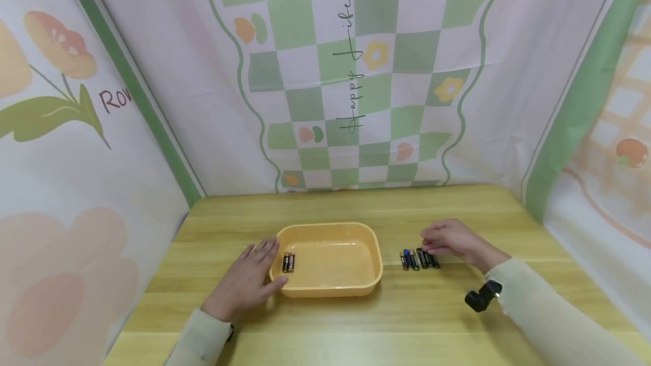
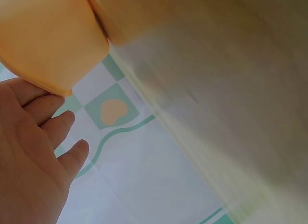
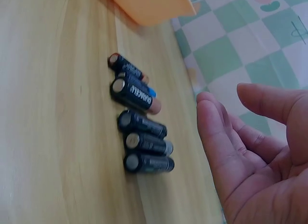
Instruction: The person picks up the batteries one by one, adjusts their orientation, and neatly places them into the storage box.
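My left hand (image 1: 245, 280) rests against the left end of a yellow-orange plastic tray (image 1: 330, 291), thumb and fingers spread along its rim. In the left wrist view, extended fingers (image 2: 43, 108) touch the rim. Two batteries (image 1: 288, 262) lie side by side inside the tray at its left end. To the tray's right, several dark batteries lie in a row on the table, among them a copper-topped Duracell battery (image 3: 134, 95). Just over the right end of that row hovers my right hand (image 1: 458, 243). Its thumb and fingers are apart with nothing between them.
Everything sits on a light wood-grain table (image 1: 315, 332). A printed curtain (image 1: 376, 129) hangs along the table's far edge, with more fabric at the left and right. A black wrist device (image 1: 483, 296) is strapped over the right sleeve.
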`<state>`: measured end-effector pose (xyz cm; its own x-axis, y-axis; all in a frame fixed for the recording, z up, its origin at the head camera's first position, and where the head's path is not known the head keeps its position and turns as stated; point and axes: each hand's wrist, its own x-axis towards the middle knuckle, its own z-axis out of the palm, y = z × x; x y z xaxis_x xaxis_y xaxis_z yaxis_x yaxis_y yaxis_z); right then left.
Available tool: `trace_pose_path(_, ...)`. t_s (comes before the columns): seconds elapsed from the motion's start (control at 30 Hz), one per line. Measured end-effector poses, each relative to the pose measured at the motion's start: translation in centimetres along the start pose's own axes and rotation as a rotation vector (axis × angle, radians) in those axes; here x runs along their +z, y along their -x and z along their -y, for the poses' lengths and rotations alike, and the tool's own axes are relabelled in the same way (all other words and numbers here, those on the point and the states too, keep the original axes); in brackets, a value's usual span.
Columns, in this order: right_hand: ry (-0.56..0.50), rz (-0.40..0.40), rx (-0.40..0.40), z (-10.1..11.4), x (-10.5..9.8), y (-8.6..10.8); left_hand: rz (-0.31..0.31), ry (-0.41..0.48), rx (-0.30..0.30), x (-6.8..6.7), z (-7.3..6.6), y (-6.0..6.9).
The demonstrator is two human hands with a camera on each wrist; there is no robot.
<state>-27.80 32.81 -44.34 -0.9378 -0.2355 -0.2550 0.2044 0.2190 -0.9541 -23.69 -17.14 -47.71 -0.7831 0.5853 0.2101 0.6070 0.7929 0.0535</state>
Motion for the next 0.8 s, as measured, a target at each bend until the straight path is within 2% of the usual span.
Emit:
trace_pose_path(0.23, 0.000, -0.016, 0.013, -0.3, -0.5, 0.4, -0.033, 0.007, 0.013, 0.1, 0.0, 0.0)
trace_pose_path(0.8, 0.106, -0.072, 0.065, -1.7, -1.6, 0.3, -0.011, 0.018, 0.008, -0.3, 0.0, 0.1)
